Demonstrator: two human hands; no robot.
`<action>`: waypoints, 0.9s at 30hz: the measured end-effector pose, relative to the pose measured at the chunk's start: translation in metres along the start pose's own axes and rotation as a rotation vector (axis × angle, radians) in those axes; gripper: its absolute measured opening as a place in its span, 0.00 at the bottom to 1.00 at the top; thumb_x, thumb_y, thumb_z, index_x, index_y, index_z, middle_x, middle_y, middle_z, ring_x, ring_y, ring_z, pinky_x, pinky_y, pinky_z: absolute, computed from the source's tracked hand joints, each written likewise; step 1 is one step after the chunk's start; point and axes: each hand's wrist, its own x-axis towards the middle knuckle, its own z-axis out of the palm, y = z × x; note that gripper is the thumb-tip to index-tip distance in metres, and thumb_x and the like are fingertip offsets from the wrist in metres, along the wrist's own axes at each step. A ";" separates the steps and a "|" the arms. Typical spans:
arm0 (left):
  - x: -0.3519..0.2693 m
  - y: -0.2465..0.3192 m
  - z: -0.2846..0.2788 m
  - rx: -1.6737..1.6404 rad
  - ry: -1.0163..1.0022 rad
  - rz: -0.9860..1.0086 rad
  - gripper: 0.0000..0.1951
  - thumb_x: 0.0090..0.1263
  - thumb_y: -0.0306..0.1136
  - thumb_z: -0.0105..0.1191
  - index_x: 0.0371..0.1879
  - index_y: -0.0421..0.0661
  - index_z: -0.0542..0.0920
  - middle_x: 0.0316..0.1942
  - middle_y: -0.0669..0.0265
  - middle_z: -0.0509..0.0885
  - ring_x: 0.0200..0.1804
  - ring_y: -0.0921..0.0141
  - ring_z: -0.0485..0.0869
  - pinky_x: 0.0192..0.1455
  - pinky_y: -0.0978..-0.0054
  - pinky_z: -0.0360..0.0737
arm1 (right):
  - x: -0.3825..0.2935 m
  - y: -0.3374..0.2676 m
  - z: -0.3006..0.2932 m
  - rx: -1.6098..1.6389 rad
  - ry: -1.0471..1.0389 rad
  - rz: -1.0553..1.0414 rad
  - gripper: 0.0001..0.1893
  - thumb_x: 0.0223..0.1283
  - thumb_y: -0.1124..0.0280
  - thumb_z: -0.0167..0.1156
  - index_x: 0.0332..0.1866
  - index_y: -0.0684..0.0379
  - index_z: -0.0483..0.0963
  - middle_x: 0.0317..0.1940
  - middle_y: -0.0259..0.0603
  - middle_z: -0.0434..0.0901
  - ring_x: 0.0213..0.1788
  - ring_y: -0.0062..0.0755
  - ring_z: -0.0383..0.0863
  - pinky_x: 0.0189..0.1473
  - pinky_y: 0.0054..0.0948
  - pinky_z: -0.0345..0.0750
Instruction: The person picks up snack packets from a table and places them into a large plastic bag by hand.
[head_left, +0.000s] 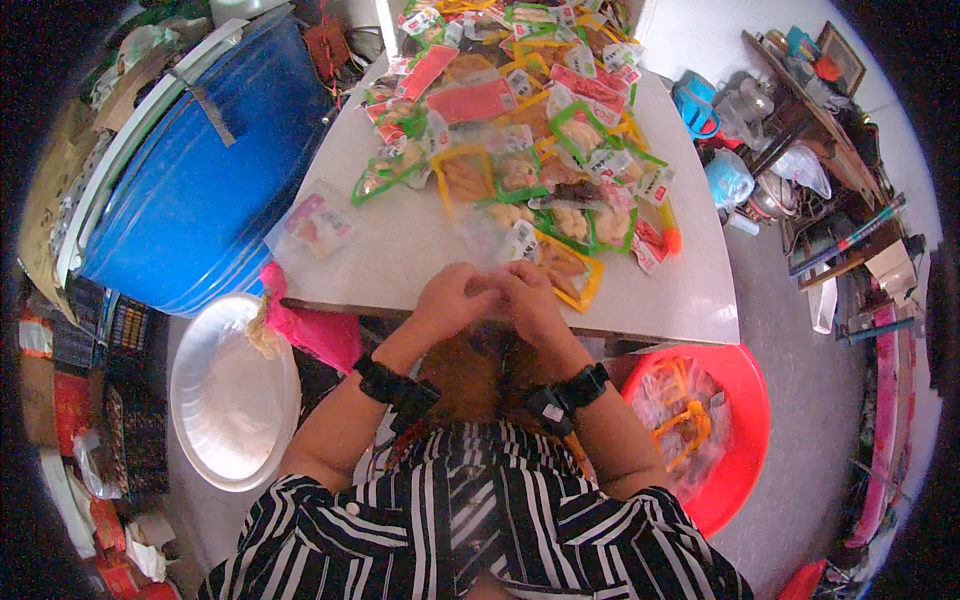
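Note:
At the front edge of a white table (390, 247), my left hand (454, 296) and my right hand (529, 292) meet, fingers curled and thumbs close together. Between them they pinch what looks like a clear plastic bag (480, 231); it is blurred and its lower part is hidden by the fingers. Just beyond my right hand lies a yellow-edged food packet (566, 270). A heap of sealed food packets (517, 169) with green, yellow and red edges spreads behind the hands. Flat on the table's left side is a stack of printed clear bags (319, 225).
A red tub (739, 442) with wrapped packets stands on the floor at right. On the left are a white basin (232, 397), a pink cloth (319, 330) at the table corner and a large blue barrel (210, 165). Cluttered shelves (832, 127) line the right wall.

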 end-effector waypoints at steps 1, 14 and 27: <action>0.001 0.001 0.001 0.026 0.000 0.000 0.15 0.49 0.42 0.51 0.23 0.41 0.72 0.25 0.57 0.72 0.32 0.60 0.72 0.32 0.69 0.69 | 0.002 0.010 -0.002 -0.110 -0.014 -0.124 0.11 0.48 0.68 0.46 0.31 0.66 0.68 0.30 0.45 0.70 0.32 0.32 0.71 0.33 0.26 0.69; 0.003 0.007 0.000 0.150 -0.020 -0.035 0.10 0.50 0.36 0.49 0.25 0.41 0.71 0.27 0.57 0.71 0.32 0.60 0.72 0.34 0.69 0.69 | 0.004 0.003 0.000 0.115 -0.038 0.106 0.12 0.50 0.67 0.45 0.33 0.65 0.67 0.28 0.41 0.71 0.30 0.30 0.71 0.33 0.25 0.70; 0.006 -0.015 0.004 -0.127 0.298 -0.216 0.07 0.53 0.32 0.42 0.22 0.41 0.69 0.25 0.56 0.73 0.29 0.57 0.71 0.31 0.66 0.68 | -0.005 -0.026 0.004 0.176 0.001 0.203 0.10 0.52 0.67 0.43 0.29 0.64 0.66 0.23 0.40 0.71 0.26 0.28 0.71 0.28 0.24 0.70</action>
